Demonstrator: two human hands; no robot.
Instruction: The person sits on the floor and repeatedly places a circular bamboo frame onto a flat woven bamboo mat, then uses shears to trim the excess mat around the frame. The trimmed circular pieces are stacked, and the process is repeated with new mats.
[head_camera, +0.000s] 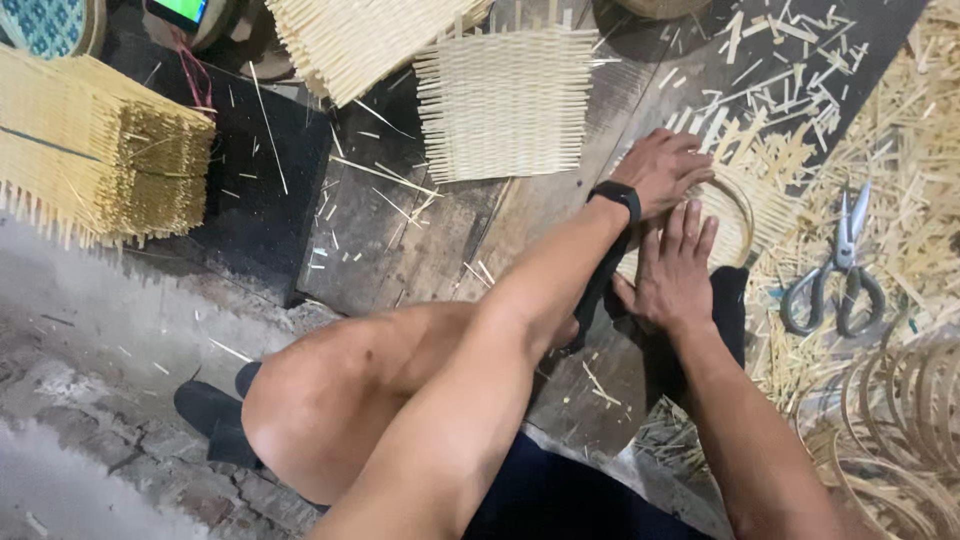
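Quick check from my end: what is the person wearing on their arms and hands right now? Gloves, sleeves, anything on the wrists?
Both arms are bare to the top of the view, with no sleeves and no gloves. The left hand has a black band around its wrist, like a watch or fitness tracker with a smooth dark strap. The right hand and its wrist carry nothing. No rings show on the fingers.

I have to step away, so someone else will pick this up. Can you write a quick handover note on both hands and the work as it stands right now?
Left hand: pressed flat on the woven bamboo mat, holding nothing else.
Right hand: flat beside it, fingers on the round bamboo hoop lying on that mat.
Scissors: on the floor to the right, untouched.
Done: hoop laid on the mat.
Left: mat edges stick out past the hoop, untrimmed. Spare hoops lie lower right, a flat woven mat ahead.
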